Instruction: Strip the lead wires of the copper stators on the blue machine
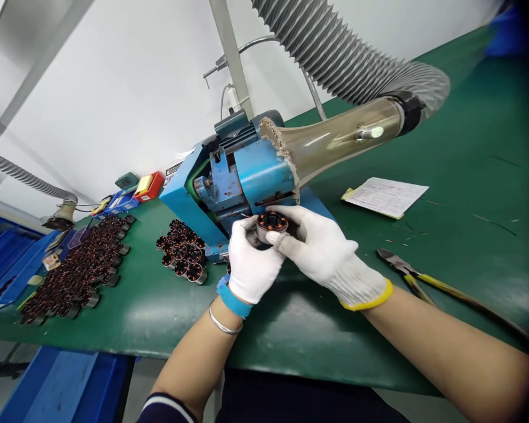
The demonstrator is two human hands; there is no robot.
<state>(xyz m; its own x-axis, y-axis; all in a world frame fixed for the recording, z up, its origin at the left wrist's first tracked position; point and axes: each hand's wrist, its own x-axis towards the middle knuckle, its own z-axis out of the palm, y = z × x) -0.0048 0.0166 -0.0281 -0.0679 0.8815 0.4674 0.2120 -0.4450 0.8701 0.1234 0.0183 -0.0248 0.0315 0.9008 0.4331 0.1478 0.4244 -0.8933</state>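
Between both gloved hands is a motor stator (pixel 272 222), a short metal ring with copper windings and a dark core, its open face turned up. My left hand (pixel 253 258) grips it from the left, thumb and fingers closed at its side. My right hand (pixel 321 247) wraps it from the right, with the thumb on its front wall. Right behind the stator stands a blue belt-driven machine (pixel 260 170), its slotted housing close to my right fingertips. Whether the stator touches the machine I cannot tell.
A clear suction funnel (pixel 344 138) with a grey hose (pixel 330 50) joins the machine. Stators are grouped beside it (pixel 183 252), with a larger spread (pixel 79 270) farther left. Cutting pliers (pixel 405 270) and a paper sheet (pixel 385 197) lie at right on the green table (pixel 467 223).
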